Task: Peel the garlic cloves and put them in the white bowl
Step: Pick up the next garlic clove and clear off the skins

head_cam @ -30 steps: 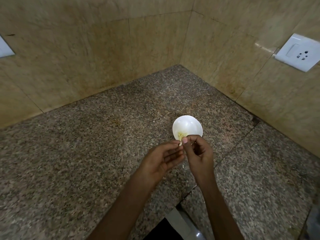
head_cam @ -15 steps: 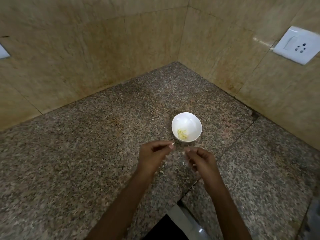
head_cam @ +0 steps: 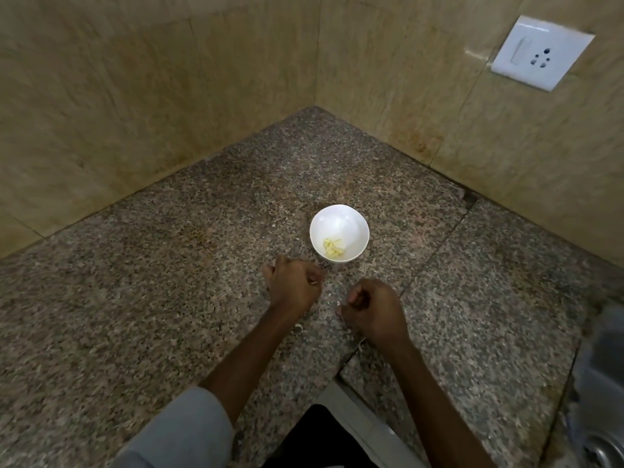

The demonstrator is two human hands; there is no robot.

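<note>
The small white bowl [head_cam: 351, 219] stands on the granite counter, with several peeled yellowish garlic cloves [head_cam: 333, 248] lying in its near side. My left hand [head_cam: 293, 282] is just in front of the bowl and to its left, knuckles up and fingers curled; a thin pale sliver of garlic skin [head_cam: 313, 282] shows at its fingertips. My right hand [head_cam: 373, 307] is lower and to the right, curled into a loose fist close to the counter. I cannot see what, if anything, is inside it. Neither hand touches the bowl.
Two tiled walls meet in a corner behind the bowl. A white switch and socket plate [head_cam: 540, 52] sits on the right wall. A steel sink [head_cam: 604, 400] lies at the lower right. Pale skin flakes [head_cam: 299, 329] lie on the counter near my wrists.
My hands, joined at the bowl's front rim a second ago, have parted and dropped toward the counter. Both have curled their fingers in. The bowl has not moved.
</note>
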